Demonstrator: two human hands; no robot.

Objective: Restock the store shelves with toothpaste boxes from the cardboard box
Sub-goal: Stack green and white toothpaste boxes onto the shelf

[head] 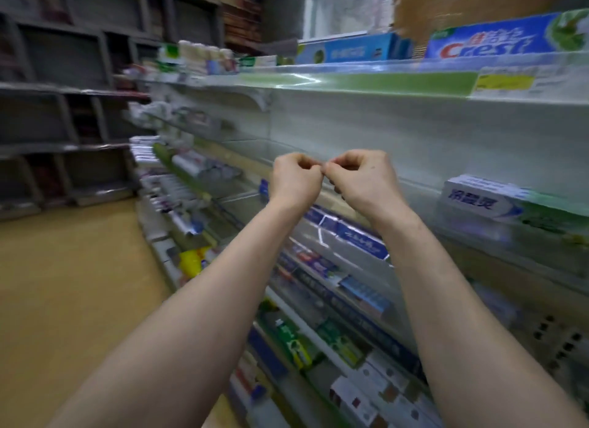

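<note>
Both of my arms reach out toward a store shelf unit. My left hand [294, 179] and my right hand [363, 177] are side by side with fingers curled, their fingertips meeting; I see nothing held in either. They hover in front of a mostly bare middle shelf [424, 185]. A white toothpaste box [481, 198] lies on that shelf to the right. Blue and white toothpaste boxes [353, 236] lie just below my hands. On the top shelf stand a blue Crest box [497, 42] and a blurred brown cardboard box [462, 7] behind it.
Lower shelves [322, 303] hold several toothpaste boxes in blue, green and white. More goods line the shelves toward the left end [197, 58]. Dark grey shelving [63, 77] stands across the tan aisle floor [70, 284]. The view is motion-blurred.
</note>
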